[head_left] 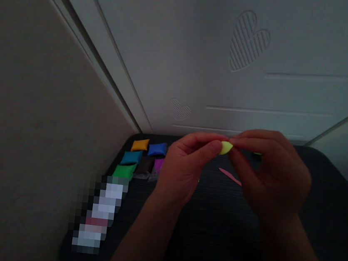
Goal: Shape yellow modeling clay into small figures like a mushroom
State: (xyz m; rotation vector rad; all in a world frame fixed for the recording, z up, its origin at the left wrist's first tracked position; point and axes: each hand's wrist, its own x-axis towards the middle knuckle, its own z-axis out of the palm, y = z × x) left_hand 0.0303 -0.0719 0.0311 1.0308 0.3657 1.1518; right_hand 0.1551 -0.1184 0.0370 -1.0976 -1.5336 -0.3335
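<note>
A small lump of yellow modelling clay [226,148] is held up between my two hands above the dark table. My left hand [186,161] pinches its left side between thumb and fingers. At its right end, the fingertips of my right hand [276,171] are closed on the clay, which narrows to a point there. Beneath the hands lies a pink modelling knife [230,176], its right end hidden behind my right hand. A bit of something green [256,156] shows behind the right hand, mostly covered.
On the left of the dark table [212,235] lie several clay packets: orange [140,145], blue [157,149], teal [131,157], green [124,171], black [144,167] and purple [157,167]. A pixelated strip [101,214] is nearer. A white panel with hearts [156,61] stands behind.
</note>
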